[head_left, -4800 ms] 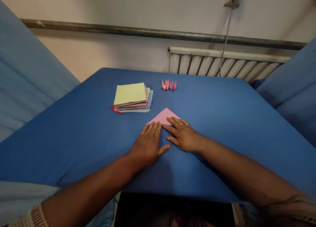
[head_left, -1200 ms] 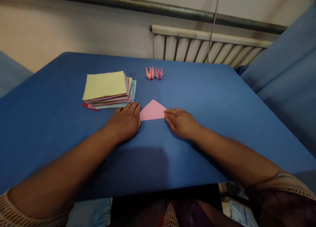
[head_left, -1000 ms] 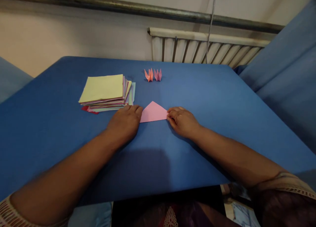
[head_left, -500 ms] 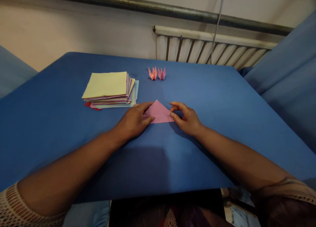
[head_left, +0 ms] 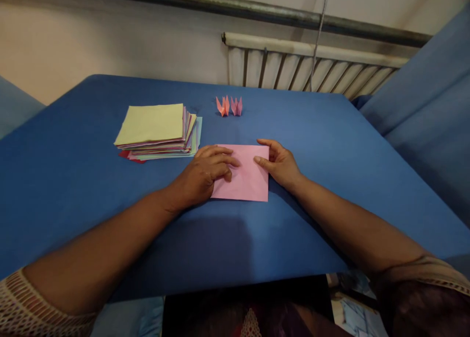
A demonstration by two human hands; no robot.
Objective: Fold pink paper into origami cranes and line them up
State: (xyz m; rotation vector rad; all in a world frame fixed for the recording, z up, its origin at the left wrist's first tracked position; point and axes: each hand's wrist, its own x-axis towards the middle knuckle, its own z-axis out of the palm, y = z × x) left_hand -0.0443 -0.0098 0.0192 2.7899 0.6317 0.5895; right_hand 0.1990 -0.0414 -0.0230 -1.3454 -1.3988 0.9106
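A square sheet of pink paper [head_left: 246, 180] lies spread on the blue table in front of me, with faint crease marks. My left hand [head_left: 207, 173] rests over its left side, fingers apart and slightly bent on the paper; the thumb is hidden. At the right edge, my right hand [head_left: 279, 163] has its thumb on top of the sheet and its fingers behind the edge, holding it. Beyond the paper stand two small folded paper figures, an orange one [head_left: 223, 106] and a pink one [head_left: 237, 106].
A thick stack of coloured paper [head_left: 152, 124], yellow on top, sits left of the pink sheet. The blue table [head_left: 323, 141] reaches back to a radiator [head_left: 271, 65] and a wall pipe [head_left: 235, 7]. A blue curtain [head_left: 426, 102] hangs at the right.
The pink paper has gone from a folded triangle to an open square. My left hand has shifted onto its top, while the right has moved to its right edge.
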